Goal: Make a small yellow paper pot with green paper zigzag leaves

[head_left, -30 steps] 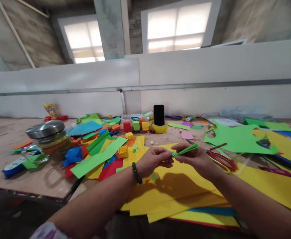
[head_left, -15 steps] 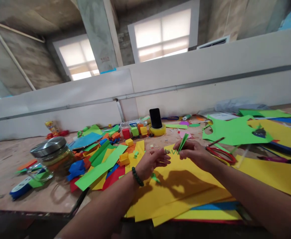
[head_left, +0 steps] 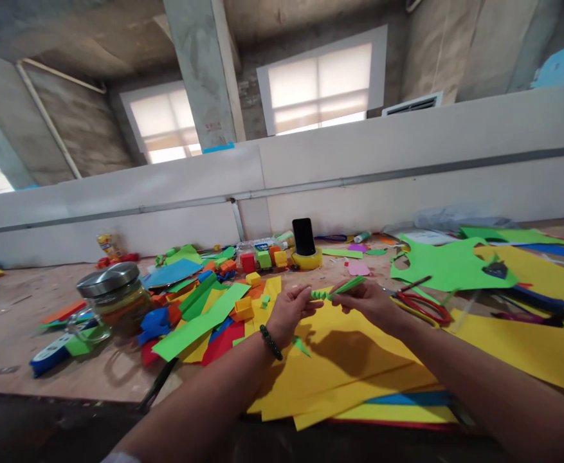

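Between my two hands stretches a folded green paper strip point(head_left: 319, 295), pleated in a zigzag. My left hand point(head_left: 291, 312), with a dark bead bracelet at its wrist, pinches the strip's left end. At the other end my right hand point(head_left: 363, 302) grips the flat, layered part, which sticks up past the fingers. Both hands are above yellow paper sheets point(head_left: 334, 379) at the table's front edge. A small green paper scrap point(head_left: 301, 346) lies on the sheets below my left hand.
Left of my hands are a glass jar point(head_left: 112, 299) with a metal lid, a blue-and-white stapler-like tool point(head_left: 53, 354) and piled coloured paper. A phone point(head_left: 303, 236) stands on yellow tape point(head_left: 307, 258). Red-handled scissors point(head_left: 421, 307) and cut green paper point(head_left: 448, 263) lie to the right.
The green strip's upright end has tilted down to the right, and its pleats now show their broad faces. Both hands keep hold. The camera view has shifted slightly.
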### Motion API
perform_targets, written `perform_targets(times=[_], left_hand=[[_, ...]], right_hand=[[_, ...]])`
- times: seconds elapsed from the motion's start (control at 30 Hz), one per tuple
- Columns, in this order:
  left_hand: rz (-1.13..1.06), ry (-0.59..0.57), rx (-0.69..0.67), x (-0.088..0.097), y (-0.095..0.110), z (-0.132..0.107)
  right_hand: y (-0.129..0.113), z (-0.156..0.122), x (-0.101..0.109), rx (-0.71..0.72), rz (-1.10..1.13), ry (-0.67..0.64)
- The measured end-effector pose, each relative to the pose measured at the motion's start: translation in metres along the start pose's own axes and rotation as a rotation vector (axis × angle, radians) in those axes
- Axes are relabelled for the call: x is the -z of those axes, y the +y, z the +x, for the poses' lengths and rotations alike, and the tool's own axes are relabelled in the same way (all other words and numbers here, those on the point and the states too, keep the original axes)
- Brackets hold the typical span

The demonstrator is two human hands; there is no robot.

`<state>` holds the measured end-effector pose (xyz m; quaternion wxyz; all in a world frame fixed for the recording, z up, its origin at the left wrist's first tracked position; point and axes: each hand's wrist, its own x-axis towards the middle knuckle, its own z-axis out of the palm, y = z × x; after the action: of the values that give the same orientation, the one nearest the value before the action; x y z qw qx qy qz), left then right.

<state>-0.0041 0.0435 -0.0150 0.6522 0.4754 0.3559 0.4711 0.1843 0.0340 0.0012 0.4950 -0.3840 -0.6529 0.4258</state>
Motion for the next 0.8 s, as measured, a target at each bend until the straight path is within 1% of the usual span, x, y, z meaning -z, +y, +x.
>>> perform_targets(times=[0.03,0.1,0.2,0.27,0.33,0.4,0.5,0.63,0.7,0.8], left_hand=[[0.013,-0.020,-0.013,-0.001,-0.001,-0.001],[0.074,-0.113,-0.071,-0.003,-0.004,-0.002],[0.219,-0.269,-0.225,-0.007,-0.010,-0.003],[0.312,-0.310,-0.324,-0.009,-0.012,-0.002],[0.381,-0.314,-0.379,-0.009,-0.014,-0.002],[0.435,-0.275,-0.397,-0.009,-0.015,-0.001],[0.451,-0.195,-0.380,-0.008,-0.016,-0.002],[0.442,-0.158,-0.375,-0.007,-0.016,-0.003],[0.450,-0.133,-0.350,-0.008,-0.016,-0.004],[0.329,-0.171,-0.266,-0.009,-0.014,-0.005]], right_hand=[[0.002,0.001,-0.001,0.006,-0.012,-0.002],[0.007,0.002,-0.005,0.013,-0.034,-0.012],[0.013,0.002,-0.008,0.015,-0.064,-0.040],[0.017,0.002,-0.010,0.014,-0.074,-0.050],[0.020,0.002,-0.010,0.012,-0.082,-0.047],[0.020,0.001,-0.009,0.012,-0.088,-0.041],[0.017,-0.001,-0.008,0.011,-0.087,-0.052],[0.011,-0.002,-0.009,0.015,-0.104,-0.043],[0.011,-0.002,-0.010,0.024,-0.122,-0.008],[0.012,-0.002,-0.013,0.039,-0.138,0.028]])
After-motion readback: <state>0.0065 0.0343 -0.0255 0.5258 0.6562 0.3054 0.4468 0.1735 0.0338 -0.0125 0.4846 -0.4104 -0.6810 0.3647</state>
